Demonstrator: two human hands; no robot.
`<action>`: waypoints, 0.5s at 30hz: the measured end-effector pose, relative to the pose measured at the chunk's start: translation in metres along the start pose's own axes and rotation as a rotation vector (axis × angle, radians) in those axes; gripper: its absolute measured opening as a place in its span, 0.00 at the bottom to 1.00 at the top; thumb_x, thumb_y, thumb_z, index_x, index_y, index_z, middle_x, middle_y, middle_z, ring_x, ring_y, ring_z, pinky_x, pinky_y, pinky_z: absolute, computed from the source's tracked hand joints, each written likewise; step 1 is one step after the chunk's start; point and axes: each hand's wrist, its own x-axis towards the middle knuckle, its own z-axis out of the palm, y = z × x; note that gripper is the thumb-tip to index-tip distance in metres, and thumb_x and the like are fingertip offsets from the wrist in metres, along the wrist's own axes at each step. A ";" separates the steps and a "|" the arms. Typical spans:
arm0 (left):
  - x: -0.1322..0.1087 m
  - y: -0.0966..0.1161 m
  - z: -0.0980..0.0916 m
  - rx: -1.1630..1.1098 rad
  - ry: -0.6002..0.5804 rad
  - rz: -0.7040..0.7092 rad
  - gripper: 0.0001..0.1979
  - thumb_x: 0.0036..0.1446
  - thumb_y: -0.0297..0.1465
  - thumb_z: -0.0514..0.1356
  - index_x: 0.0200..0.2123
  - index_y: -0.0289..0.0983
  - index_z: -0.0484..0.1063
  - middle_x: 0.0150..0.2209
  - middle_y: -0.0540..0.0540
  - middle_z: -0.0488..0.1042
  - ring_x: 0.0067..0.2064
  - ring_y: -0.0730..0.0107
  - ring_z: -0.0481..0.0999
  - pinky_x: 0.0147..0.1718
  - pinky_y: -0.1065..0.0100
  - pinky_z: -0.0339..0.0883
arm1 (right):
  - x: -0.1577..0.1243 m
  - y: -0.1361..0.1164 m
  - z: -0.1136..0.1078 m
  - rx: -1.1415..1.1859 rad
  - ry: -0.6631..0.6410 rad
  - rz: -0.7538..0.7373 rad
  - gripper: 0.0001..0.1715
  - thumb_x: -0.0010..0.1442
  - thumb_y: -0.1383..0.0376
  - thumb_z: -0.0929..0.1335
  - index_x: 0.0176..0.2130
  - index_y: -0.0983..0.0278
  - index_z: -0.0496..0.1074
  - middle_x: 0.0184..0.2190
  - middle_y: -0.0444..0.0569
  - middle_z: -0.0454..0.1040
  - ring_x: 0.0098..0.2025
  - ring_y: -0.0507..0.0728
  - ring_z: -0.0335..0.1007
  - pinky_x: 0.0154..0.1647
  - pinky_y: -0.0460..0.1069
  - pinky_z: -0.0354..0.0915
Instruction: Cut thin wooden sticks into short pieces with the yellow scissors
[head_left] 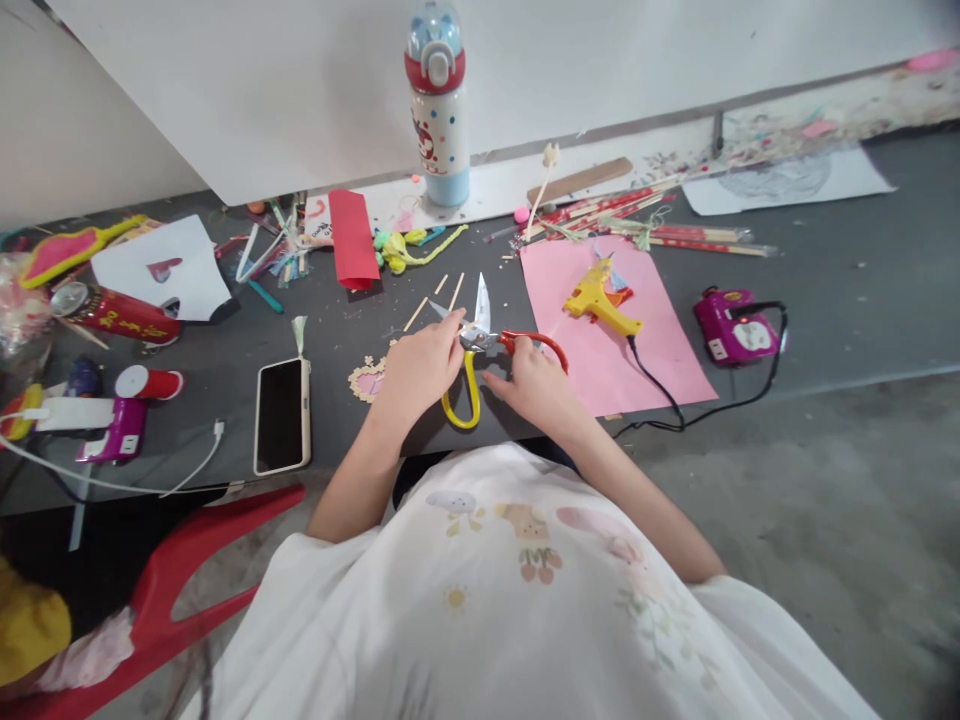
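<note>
A pair of scissors [480, 338] with one yellow and one red handle lies between my hands, its blades spread wide and pointing away from me. My right hand [538, 385] grips the red handle, thumb stretched toward the yellow one. Fingers pinched, my left hand [424, 365] is at the blades near the pivot; a small pale tip shows by its fingertips, but what it holds is mostly hidden. Beyond it lie thin wooden sticks [415, 314]. Partly covered by my left hand is a pink heart-shaped piece [366, 380] with a beige, bumpy border.
Right of my hands, a yellow glue gun [604, 297] rests on pink paper [664, 350], its cord near a purple box [735, 325]. A bottle [442, 140] stands behind. Leftward are a phone [283, 415], red can [120, 312] and red paper [354, 238]. Chopstick packets [697, 234] lie far right.
</note>
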 end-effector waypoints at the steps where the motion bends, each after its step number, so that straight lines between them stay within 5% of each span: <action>1: -0.001 -0.001 -0.001 -0.013 0.006 -0.007 0.19 0.64 0.32 0.48 0.56 0.43 0.64 0.41 0.44 0.78 0.38 0.62 0.78 0.35 0.67 0.62 | 0.000 0.000 0.000 0.004 -0.002 0.005 0.21 0.59 0.56 0.65 0.45 0.69 0.62 0.42 0.63 0.75 0.44 0.68 0.73 0.40 0.56 0.65; 5: -0.010 -0.004 -0.004 -0.023 0.005 -0.058 0.13 0.65 0.35 0.47 0.42 0.40 0.70 0.33 0.46 0.77 0.34 0.64 0.76 0.30 0.68 0.56 | 0.000 0.001 -0.003 0.036 -0.006 0.020 0.21 0.59 0.57 0.65 0.45 0.70 0.62 0.43 0.63 0.75 0.45 0.69 0.73 0.40 0.56 0.65; 9: -0.019 -0.010 0.003 -0.081 -0.059 -0.078 0.19 0.65 0.41 0.45 0.31 0.39 0.68 0.27 0.46 0.74 0.31 0.65 0.73 0.27 0.68 0.51 | 0.002 0.004 -0.007 0.069 -0.012 0.059 0.21 0.59 0.57 0.65 0.46 0.69 0.62 0.43 0.63 0.75 0.45 0.68 0.73 0.41 0.56 0.66; 15: -0.024 -0.011 0.011 -0.318 -0.121 -0.074 0.17 0.62 0.43 0.51 0.27 0.39 0.66 0.23 0.50 0.70 0.26 0.71 0.66 0.26 0.70 0.51 | 0.004 0.009 -0.010 0.096 0.010 0.067 0.18 0.59 0.56 0.65 0.43 0.67 0.63 0.40 0.61 0.75 0.43 0.67 0.73 0.39 0.56 0.66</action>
